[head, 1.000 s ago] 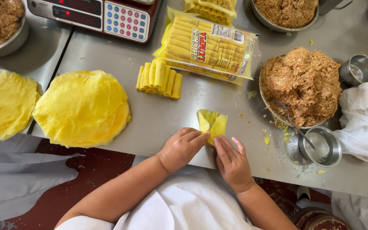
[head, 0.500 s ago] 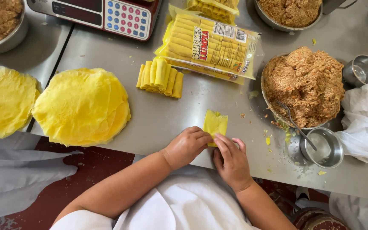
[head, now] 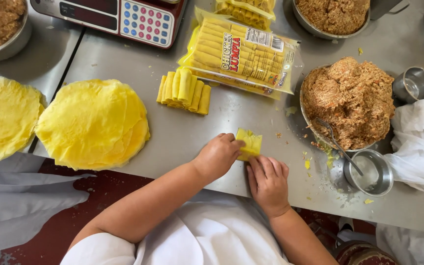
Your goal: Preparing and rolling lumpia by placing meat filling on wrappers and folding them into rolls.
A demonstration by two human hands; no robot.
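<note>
A small yellow wrapper [head: 250, 144] is being pressed and rolled on the steel desk [head: 172, 132] by both hands.

The wrapper is gripped at its left edge by the curled fingers of the left hand [head: 218, 156], while the right hand [head: 268, 180] is laid flat just below it, fingertips touching its lower edge. The wrapper is found near the front edge of the desk. A row of finished yellow rolls [head: 184, 89] is seen further back, beside a sealed bag of rolls [head: 241, 54]. A stack of round yellow wrappers [head: 93, 122] is placed to the left, and a bowl of brown filling [head: 350, 100] with a fork [head: 337, 145] to the right.
</note>
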